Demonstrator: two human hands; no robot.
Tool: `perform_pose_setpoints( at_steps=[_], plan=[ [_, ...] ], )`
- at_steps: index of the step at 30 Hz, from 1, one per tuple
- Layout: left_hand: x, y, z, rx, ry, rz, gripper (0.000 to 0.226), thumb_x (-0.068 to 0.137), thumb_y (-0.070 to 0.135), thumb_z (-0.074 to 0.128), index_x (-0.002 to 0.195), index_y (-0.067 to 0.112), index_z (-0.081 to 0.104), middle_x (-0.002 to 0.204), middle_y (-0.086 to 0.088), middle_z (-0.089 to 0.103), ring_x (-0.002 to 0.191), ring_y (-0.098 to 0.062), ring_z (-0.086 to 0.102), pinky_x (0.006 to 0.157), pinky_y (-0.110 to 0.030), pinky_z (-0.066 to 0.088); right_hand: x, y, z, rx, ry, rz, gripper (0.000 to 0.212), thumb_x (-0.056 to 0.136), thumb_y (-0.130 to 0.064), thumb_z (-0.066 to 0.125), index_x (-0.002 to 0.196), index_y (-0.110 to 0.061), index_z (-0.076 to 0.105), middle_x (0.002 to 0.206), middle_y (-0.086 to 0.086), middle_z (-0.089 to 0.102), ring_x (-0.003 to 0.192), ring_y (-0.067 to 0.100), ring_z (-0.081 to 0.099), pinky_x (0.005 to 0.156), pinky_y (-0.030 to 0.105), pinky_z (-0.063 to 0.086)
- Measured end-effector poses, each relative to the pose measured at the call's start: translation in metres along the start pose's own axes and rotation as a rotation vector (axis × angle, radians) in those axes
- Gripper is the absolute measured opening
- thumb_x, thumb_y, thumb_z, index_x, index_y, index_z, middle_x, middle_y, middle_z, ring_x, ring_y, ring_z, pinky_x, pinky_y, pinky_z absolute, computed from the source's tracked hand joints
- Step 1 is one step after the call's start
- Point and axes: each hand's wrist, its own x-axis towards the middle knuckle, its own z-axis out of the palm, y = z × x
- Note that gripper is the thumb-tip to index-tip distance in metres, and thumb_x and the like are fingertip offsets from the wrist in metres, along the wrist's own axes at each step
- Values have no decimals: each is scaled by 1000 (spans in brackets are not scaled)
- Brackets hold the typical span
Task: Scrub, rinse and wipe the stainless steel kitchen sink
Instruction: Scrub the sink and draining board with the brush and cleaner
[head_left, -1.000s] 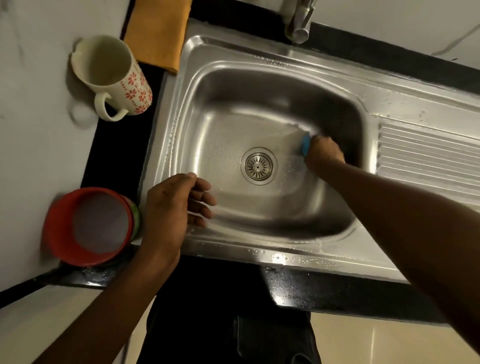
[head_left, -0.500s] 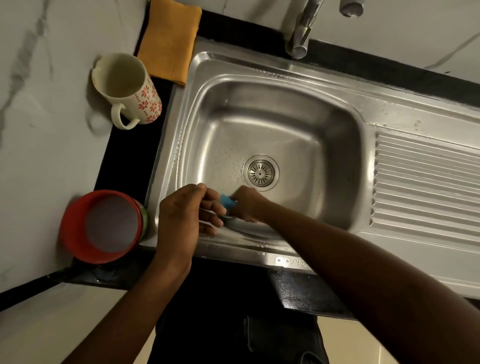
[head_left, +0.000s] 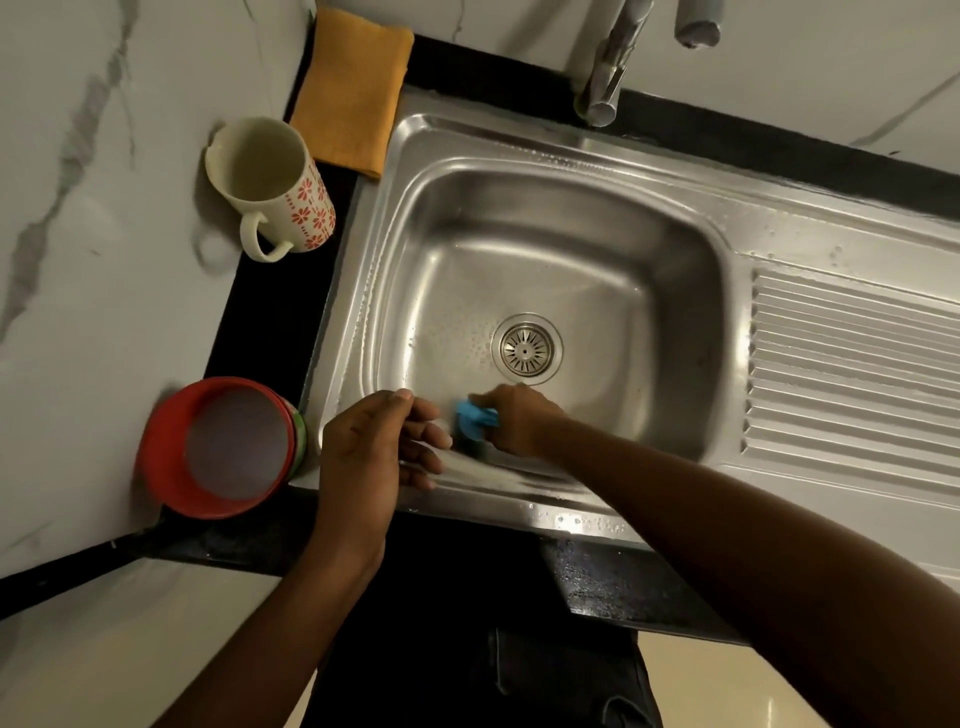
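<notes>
The right hand (head_left: 519, 422) gripped a blue sponge (head_left: 474, 415) against the near wall of the sink (head_left: 571, 151); the left hand (head_left: 370, 453), fingers relaxed, apparently steadied on its rim.

blue sponge (head_left: 474, 418); orange cloth (head_left: 353, 88); red-flowered cream mug (head_left: 272, 187); red bowl (head_left: 218, 447)

White grey-veined marble walls (head_left: 78, 312) flank a black countertop (head_left: 270, 322), with cream floor (head_left: 701, 686) below, dimly lit.
</notes>
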Motion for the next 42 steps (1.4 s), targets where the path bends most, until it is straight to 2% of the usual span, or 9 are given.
perform_pose_setpoints(
  at_steps=[6, 12, 17, 19, 23, 29, 33, 39, 42],
  plan=[
    [-3, 9, 0, -17, -34, 13, 34, 109, 19, 49, 93, -4, 68, 75, -20, 71, 60, -32, 60, 47, -29, 49, -29, 45, -18, -150, -68, 102, 56, 95, -29, 73, 147, -19, 57, 136, 9, 64, 123, 27, 61, 102, 37, 49],
    [-10, 21, -2, -19, -24, 64, 33, 108, 18, 49, 91, -3, 69, 76, -22, 71, 58, -31, 60, 47, -29, 49, -52, 67, -31, 46, 73, 166, 48, 96, -40, 70, 138, -17, 65, 128, 9, 69, 111, 25, 66, 91, 33, 52],
    [-22, 23, 5, -5, -19, 92, 34, 109, 21, 49, 91, 1, 70, 78, -22, 71, 60, -32, 63, 51, -31, 50, -86, 68, -47, 440, 327, 116, 43, 96, -37, 73, 138, -29, 65, 84, -6, 70, 65, 8, 65, 58, 23, 49],
    [-30, 23, 12, -10, -13, 97, 34, 109, 20, 49, 91, 1, 70, 79, -24, 71, 61, -32, 63, 51, -31, 50, -103, 69, -52, 516, 395, 77, 34, 98, -36, 71, 131, -29, 69, 78, -3, 72, 54, 6, 65, 51, 24, 53],
    [-49, 23, 30, -19, -2, 107, 33, 108, 20, 49, 89, 3, 70, 76, -19, 71, 60, -30, 62, 51, -32, 49, -134, 67, -56, 697, 516, 16, 20, 96, -30, 73, 116, -27, 77, 77, 0, 75, 54, 10, 66, 56, 30, 60],
    [-79, 21, 49, -14, 33, 159, 32, 107, 21, 50, 92, 1, 70, 77, -20, 72, 60, -30, 63, 51, -31, 50, -172, 62, -59, 946, 510, -104, 16, 98, -25, 72, 112, -24, 79, 71, 1, 69, 58, 14, 59, 55, 31, 53],
    [-100, 19, 49, -41, 97, 189, 32, 107, 23, 51, 91, 3, 71, 78, -19, 72, 60, -27, 64, 50, -30, 49, -189, 50, -65, 964, 496, -188, 16, 101, -27, 68, 115, -23, 75, 74, 3, 73, 62, 14, 60, 55, 28, 51],
    [-133, 4, 36, -67, 214, 192, 30, 107, 21, 51, 94, 3, 70, 84, -25, 73, 64, -29, 65, 55, -33, 51, -202, 18, -75, 832, 425, -313, 16, 100, -35, 68, 111, -24, 65, 78, -3, 79, 72, 11, 70, 77, 35, 55],
    [-147, -6, 23, -80, 269, 174, 30, 108, 24, 52, 97, 3, 71, 82, -20, 75, 64, -26, 67, 54, -33, 53, -205, -7, -76, 758, 396, -361, 18, 99, -36, 68, 111, -24, 61, 77, -6, 79, 73, 15, 71, 75, 36, 54]
  ],
)
